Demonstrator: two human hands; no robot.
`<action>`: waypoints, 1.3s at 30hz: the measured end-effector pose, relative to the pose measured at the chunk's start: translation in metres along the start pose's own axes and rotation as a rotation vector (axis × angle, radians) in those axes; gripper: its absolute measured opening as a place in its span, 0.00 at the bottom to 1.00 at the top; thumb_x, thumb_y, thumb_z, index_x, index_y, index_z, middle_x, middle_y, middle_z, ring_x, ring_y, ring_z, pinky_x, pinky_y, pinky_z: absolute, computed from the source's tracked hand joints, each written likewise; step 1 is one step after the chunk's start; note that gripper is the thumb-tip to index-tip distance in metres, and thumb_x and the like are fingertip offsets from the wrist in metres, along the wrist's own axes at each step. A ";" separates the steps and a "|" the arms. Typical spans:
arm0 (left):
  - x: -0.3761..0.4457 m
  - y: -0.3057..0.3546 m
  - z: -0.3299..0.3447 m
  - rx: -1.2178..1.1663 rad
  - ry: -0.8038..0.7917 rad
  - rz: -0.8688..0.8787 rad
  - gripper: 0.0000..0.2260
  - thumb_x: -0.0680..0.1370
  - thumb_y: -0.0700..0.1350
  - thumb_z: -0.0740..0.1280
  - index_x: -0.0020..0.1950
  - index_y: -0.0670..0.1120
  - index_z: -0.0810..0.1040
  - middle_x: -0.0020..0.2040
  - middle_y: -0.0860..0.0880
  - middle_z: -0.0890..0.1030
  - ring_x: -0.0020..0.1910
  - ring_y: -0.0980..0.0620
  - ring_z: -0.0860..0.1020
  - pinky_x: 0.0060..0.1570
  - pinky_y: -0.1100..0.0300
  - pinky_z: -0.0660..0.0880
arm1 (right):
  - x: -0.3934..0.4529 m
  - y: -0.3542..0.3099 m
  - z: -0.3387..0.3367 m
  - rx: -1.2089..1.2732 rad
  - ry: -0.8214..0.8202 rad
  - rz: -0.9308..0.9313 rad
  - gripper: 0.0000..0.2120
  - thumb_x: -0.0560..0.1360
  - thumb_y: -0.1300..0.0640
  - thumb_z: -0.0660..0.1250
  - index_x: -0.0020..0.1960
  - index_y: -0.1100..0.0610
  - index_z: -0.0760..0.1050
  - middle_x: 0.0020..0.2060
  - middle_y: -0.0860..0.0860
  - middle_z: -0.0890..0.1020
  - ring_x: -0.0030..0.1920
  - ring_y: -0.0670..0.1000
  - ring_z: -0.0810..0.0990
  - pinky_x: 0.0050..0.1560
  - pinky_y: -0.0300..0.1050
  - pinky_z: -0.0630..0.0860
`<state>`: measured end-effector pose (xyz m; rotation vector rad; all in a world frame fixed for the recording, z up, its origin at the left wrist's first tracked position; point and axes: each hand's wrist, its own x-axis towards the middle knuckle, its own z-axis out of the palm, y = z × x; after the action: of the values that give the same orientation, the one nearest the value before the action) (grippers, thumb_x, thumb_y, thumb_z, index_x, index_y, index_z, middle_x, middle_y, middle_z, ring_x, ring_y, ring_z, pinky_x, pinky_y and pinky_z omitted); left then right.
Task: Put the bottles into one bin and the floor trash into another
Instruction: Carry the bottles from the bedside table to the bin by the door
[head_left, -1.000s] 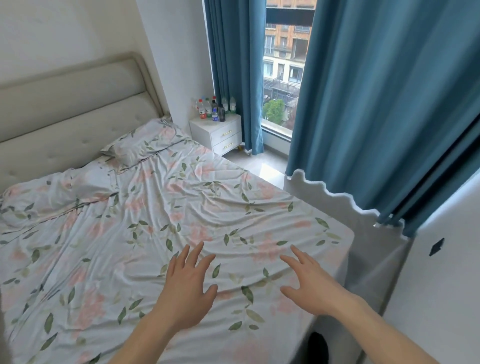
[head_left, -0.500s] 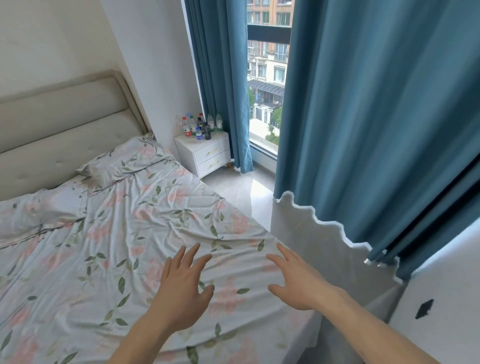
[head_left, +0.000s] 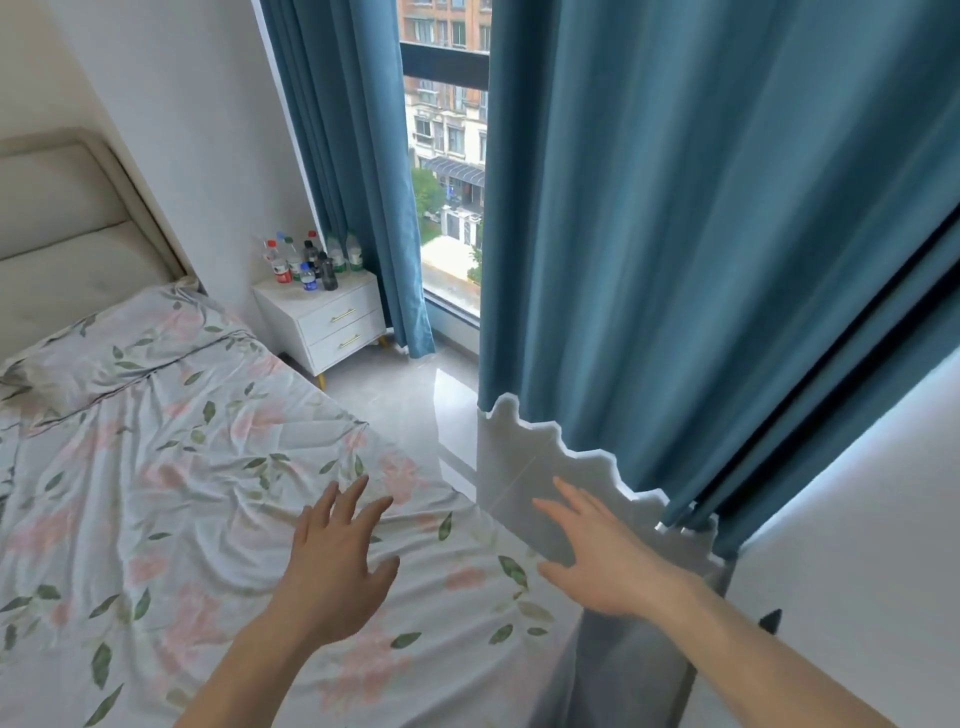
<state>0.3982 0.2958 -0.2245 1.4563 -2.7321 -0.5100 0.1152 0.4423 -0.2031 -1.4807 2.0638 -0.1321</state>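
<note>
Both hands, left (head_left: 332, 569) and right (head_left: 605, 558), are held out flat and empty over the near bed (head_left: 156, 493); bottles (head_left: 311, 260) are seen far off on the nightstand (head_left: 324, 312).

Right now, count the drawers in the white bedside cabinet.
2: the upper drawer sits just under the white bedside cabinet top; the lower drawer directly beneath it. None seem hidden.

Far off I see a cluster of upright plastic bottles (head_left: 306, 260) crowding the white nightstand (head_left: 332, 322) top.
</note>
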 end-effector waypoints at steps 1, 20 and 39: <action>0.012 0.008 0.002 -0.007 0.006 0.010 0.30 0.80 0.61 0.61 0.80 0.61 0.56 0.83 0.54 0.46 0.82 0.47 0.40 0.80 0.47 0.45 | 0.008 0.010 -0.007 0.003 0.004 0.003 0.37 0.78 0.40 0.65 0.82 0.42 0.51 0.82 0.42 0.40 0.82 0.50 0.42 0.81 0.53 0.50; 0.364 0.246 0.018 -0.063 0.020 -0.224 0.28 0.81 0.59 0.61 0.80 0.61 0.57 0.83 0.56 0.43 0.82 0.48 0.40 0.80 0.47 0.42 | 0.292 0.254 -0.250 -0.080 -0.132 -0.205 0.37 0.79 0.40 0.63 0.82 0.42 0.50 0.81 0.40 0.39 0.81 0.45 0.44 0.80 0.49 0.55; 0.506 0.158 -0.044 -0.157 0.201 -0.529 0.28 0.81 0.58 0.62 0.79 0.61 0.58 0.83 0.55 0.46 0.82 0.49 0.41 0.80 0.49 0.41 | 0.526 0.162 -0.355 -0.145 -0.213 -0.497 0.35 0.80 0.42 0.63 0.81 0.39 0.50 0.80 0.37 0.39 0.81 0.45 0.40 0.80 0.50 0.52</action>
<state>-0.0099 -0.0442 -0.2122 2.0528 -2.0904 -0.5306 -0.3110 -0.0548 -0.1883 -1.9815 1.5331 -0.0156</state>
